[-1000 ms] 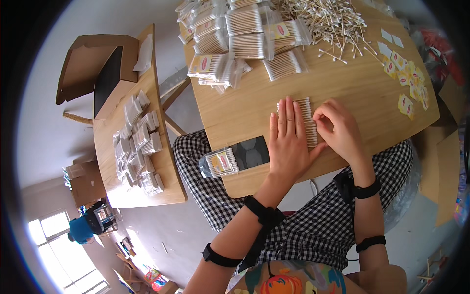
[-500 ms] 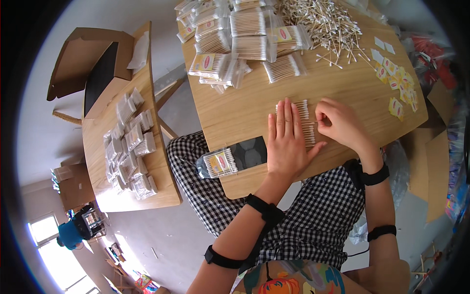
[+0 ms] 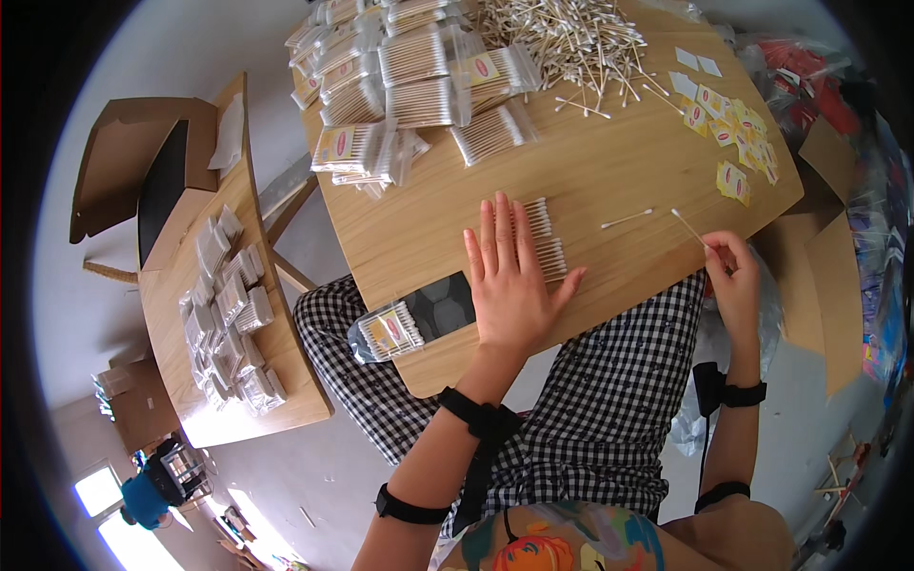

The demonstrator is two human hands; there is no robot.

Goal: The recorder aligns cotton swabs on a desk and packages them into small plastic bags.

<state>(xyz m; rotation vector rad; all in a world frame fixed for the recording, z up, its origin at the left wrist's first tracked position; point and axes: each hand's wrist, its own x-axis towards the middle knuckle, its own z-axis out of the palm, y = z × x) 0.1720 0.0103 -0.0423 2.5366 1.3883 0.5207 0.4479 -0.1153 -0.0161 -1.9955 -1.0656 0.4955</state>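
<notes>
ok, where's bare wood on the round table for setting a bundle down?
Free: the strip between the left hand and the loose swab, and the wood between the bagged swab packs and the table's left edge. Crowded: the far side, with the loose swab heap and yellow labels. The right hand pinches one swab at the near right edge.

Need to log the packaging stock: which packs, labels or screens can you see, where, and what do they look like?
Filled bags: clear pouches of cotton swabs with yellow-red labels, heaped at the round table's far left.
Loose labels: small yellow-red paper slips, plus a few white ones, far right of the table.
Single bag: clear, same label, at the near edge beside a dark phone.
Side-table bags: clear pouches on the left wooden table.
</notes>
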